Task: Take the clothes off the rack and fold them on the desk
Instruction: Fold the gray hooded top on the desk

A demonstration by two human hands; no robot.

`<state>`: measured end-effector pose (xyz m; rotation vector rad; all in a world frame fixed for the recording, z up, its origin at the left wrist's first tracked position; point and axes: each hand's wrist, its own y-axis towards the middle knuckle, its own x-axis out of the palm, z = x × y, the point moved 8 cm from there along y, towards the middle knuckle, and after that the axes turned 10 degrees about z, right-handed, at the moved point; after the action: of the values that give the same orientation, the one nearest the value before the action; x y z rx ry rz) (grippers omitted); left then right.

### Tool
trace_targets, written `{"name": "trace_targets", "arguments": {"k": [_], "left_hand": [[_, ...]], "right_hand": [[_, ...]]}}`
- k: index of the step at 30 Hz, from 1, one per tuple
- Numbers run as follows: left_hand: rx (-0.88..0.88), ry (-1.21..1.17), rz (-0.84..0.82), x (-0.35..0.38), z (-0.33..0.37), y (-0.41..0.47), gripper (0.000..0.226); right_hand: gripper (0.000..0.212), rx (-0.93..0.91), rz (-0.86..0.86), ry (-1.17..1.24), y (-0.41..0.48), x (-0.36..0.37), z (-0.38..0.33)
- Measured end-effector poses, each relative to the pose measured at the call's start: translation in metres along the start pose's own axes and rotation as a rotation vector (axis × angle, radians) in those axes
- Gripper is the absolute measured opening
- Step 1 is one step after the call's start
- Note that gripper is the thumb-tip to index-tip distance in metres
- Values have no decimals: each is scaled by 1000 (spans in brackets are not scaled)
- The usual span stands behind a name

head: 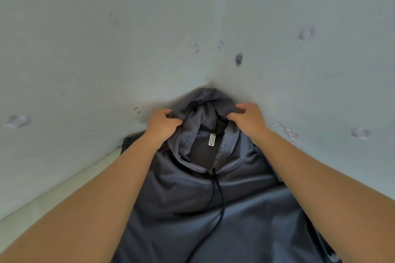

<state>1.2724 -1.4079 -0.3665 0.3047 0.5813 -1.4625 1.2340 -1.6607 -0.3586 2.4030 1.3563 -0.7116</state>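
A dark grey hoodie (245, 209) lies spread front side up on the desk (53, 196), its hood (205, 100) pushed into the corner where two walls meet. A white label shows inside the neck, and black drawstrings trail down the chest. My left hand (163, 123) pinches the hood's left edge. My right hand (248, 117) pinches the hood's right edge. Both forearms reach over the garment. The hoodie's sleeves and hem are out of view.
Two pale green walls (106, 38) with faint flower prints meet right behind the hood. A strip of the light desk top shows at the left, along the wall. The rack is out of view.
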Motion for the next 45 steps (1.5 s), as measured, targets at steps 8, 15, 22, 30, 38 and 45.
{"name": "trace_targets", "arguments": {"k": [8, 15, 22, 30, 38, 45], "left_hand": [[506, 306, 117, -8, 37, -21, 19], [775, -96, 207, -83, 55, -81, 22], [897, 474, -317, -48, -51, -138, 53], [651, 417, -107, -28, -13, -85, 43], [559, 587, -259, -1, -19, -48, 15], [428, 180, -102, -41, 6, -30, 16]], "right_hand": [[39, -339, 26, -241, -21, -15, -22], [38, -566, 301, 52, -83, -98, -44], [54, -456, -336, -368, -141, -71, 40], [28, -354, -172, -481, -94, -52, 19], [51, -346, -454, -754, -81, -29, 30], [6, -353, -234, -420, -45, -53, -9]]}}
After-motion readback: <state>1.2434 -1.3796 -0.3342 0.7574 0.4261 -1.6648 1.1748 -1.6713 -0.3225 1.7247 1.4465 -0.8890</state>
